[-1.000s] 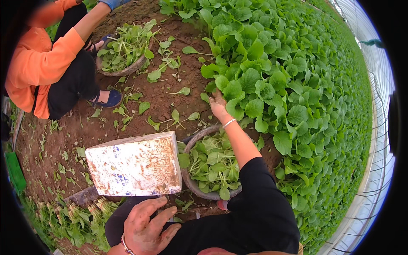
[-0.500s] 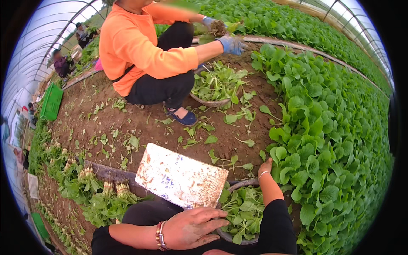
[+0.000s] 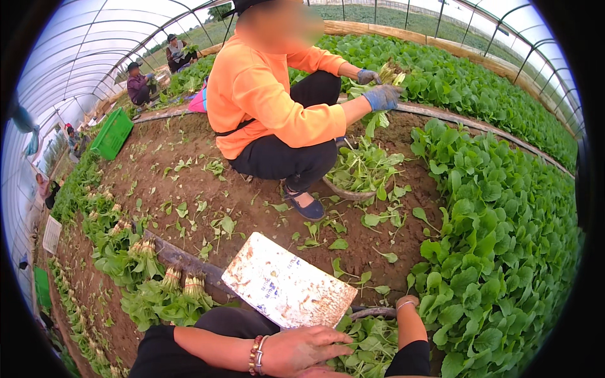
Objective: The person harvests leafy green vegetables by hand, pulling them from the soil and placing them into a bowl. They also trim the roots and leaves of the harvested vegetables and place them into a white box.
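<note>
My left hand is palm down with fingers stretched out, soiled and holding nothing I can see. It lies beside a basin whose rim shows around loose green leaves. Right of that, my right hand reaches to the foot of the dense leafy greens. Its fingers are hidden at the plants, so I cannot see what they grip. A dirt-smeared white foam board slants just ahead of my left hand, by my knee.
A co-worker in an orange top squats ahead, gloved hands on a bunch of greens above another basin. Tied bundles line the left. A green crate stands farther back. Loose leaves litter the soil.
My view has tilted up, so the scene sits lower and further right. My left hand stays beside the basin and my right at the plants. The co-worker's gloved hands now hold their bunch differently.
</note>
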A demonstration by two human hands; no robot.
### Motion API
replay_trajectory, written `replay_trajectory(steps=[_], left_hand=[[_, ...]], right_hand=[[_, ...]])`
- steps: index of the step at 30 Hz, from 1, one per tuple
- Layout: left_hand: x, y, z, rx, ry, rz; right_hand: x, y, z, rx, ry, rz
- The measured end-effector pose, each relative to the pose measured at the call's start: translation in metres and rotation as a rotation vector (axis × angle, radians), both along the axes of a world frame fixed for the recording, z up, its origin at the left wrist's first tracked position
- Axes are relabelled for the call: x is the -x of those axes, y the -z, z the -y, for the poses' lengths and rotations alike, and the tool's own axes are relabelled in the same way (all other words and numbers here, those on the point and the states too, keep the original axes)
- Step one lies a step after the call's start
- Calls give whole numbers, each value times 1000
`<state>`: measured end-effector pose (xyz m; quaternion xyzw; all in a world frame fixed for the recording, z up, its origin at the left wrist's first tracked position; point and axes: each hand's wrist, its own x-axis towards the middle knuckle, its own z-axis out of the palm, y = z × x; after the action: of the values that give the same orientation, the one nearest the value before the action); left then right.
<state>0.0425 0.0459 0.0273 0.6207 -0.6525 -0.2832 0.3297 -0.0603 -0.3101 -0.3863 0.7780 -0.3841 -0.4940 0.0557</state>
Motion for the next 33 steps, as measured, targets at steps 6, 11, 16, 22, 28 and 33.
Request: replay_trajectory(steps=[6, 11, 16, 22, 28, 33], left_hand=[[2, -4, -7, -18, -6, 70], [0, -4, 4, -3, -66, 148], [8, -18, 8, 95, -209, 194], [16, -14, 20, 170, -335, 186], [0, 7, 40, 110, -291, -31], [22, 21, 52, 85, -165, -117]], right_hand=[[-42, -85, -31, 296, -276, 973], [-54, -155, -40, 139, -147, 1175], [-34, -270, -55, 17, 0, 1727], [37, -344, -81, -690, 67, 1887], [56, -392, -144, -1079, 115, 1746], [66, -392, -164, -1049, 61, 1836]])
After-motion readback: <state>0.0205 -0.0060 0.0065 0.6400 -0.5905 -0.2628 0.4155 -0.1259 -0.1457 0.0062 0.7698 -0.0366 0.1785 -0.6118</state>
